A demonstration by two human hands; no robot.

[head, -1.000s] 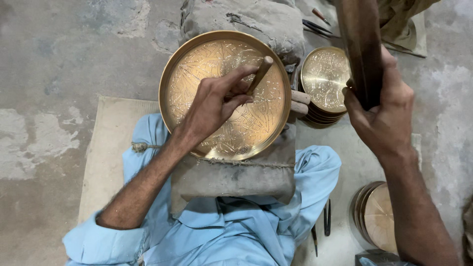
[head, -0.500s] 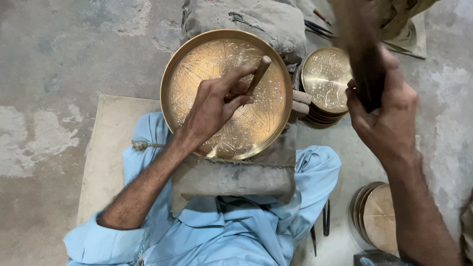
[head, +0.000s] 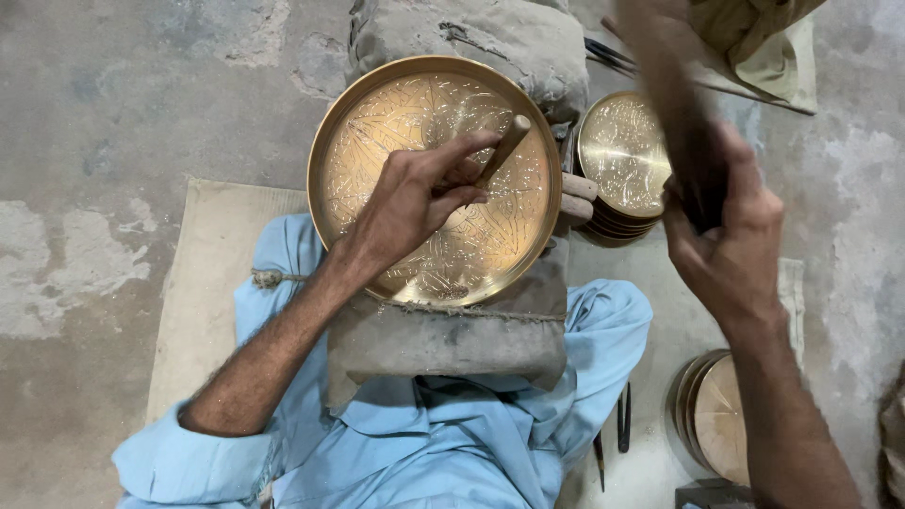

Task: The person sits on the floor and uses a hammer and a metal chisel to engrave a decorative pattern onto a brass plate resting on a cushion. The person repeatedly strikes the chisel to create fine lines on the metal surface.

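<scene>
A round engraved brass plate [head: 377, 141] rests on a grey padded cushion [head: 443, 339] over my lap. My left hand [head: 415, 203] lies on the plate and grips a thin chisel [head: 502, 149], its tip against the metal near the plate's middle. My right hand [head: 731, 250] is raised to the right of the plate, closed around a dark wooden mallet [head: 674, 104] that points up and is blurred by motion.
A stack of smaller engraved brass plates [head: 622, 165] sits right of the big plate. More brass discs [head: 716, 415] lie at the lower right. Thin metal tools [head: 622, 419] lie on the floor beside my leg. A beige mat [head: 212, 273] covers the concrete floor.
My right hand and the mallet have shifted slightly and the mallet is more blurred. The left hand stays on the plate with the chisel.
</scene>
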